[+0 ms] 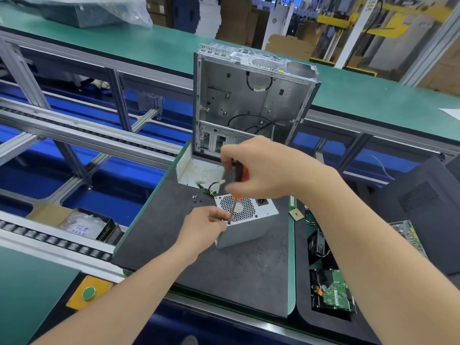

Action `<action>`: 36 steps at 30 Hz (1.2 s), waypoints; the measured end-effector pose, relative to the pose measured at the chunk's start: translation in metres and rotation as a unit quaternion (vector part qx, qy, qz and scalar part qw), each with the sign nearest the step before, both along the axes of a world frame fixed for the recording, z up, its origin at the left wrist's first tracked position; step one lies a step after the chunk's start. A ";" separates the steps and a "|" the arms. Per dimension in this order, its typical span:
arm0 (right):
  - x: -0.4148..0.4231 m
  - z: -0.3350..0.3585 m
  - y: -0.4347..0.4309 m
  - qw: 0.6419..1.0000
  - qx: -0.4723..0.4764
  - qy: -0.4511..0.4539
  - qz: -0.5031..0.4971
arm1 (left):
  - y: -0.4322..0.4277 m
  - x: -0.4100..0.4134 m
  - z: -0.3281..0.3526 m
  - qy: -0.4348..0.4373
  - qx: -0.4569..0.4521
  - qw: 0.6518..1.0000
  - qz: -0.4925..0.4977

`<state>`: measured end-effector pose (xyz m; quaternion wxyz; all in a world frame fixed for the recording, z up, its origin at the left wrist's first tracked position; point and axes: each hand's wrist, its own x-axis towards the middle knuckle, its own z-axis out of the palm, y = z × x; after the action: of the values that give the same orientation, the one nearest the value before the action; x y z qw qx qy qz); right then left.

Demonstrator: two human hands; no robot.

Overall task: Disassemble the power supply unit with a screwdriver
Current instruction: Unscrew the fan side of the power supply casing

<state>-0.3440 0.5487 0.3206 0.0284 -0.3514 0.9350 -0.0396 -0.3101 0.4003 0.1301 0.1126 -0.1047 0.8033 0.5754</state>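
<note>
Working on the power supply, stood on end near the middle of the dark mat, fan grille up, cables trailing off the far side. Gripping its near-left corner with the left hand, fingers curled over the edge, just beside the shaft. Clenching the orange handle of the screwdriver in the right hand from above, tip set in the screw at the grille's near corner. Probably backing that screw out; impossible to tell the number left to undo.

Could slip out of the screw head if tilted or pressed too lightly, chewing the slots or jabbing the left fingertips so close by. Could rock or skid the tall, narrow box on easing the left grip. Could lose the freed screw among the loose screws on the mat, or off its edge.

Further out: gutted computer case upright just behind; green circuit board in the black tray at right.
</note>
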 end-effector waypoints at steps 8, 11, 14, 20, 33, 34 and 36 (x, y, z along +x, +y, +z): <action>-0.001 0.008 0.007 0.998 -0.013 -0.053 0.039 | -0.002 0.001 -0.001 0.035 -0.013 0.999 -0.019; -0.001 0.012 0.012 0.995 -0.023 -0.077 0.053 | -0.003 0.001 -0.001 0.059 -0.035 0.997 -0.025; 0.000 0.011 0.013 0.995 -0.027 -0.090 0.044 | -0.003 0.002 -0.001 0.078 -0.044 0.996 -0.028; -0.004 0.001 0.007 0.995 0.053 0.041 -0.067 | -0.002 0.000 -0.003 0.086 -0.040 0.995 -0.026; -0.002 0.009 0.009 0.997 -0.003 -0.065 0.047 | -0.003 0.000 -0.004 0.094 -0.054 0.993 -0.033; -0.003 0.008 0.009 0.998 0.008 -0.058 0.034 | -0.003 0.000 -0.004 0.093 -0.054 0.994 -0.033; -0.003 0.003 0.007 0.999 0.049 -0.001 -0.023 | -0.003 0.000 -0.004 0.093 -0.053 0.994 -0.035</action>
<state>-0.3469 0.5554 0.3238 0.0458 -0.3279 0.9436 0.0048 -0.3101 0.3973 0.1257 0.0517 -0.0286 0.8429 0.5348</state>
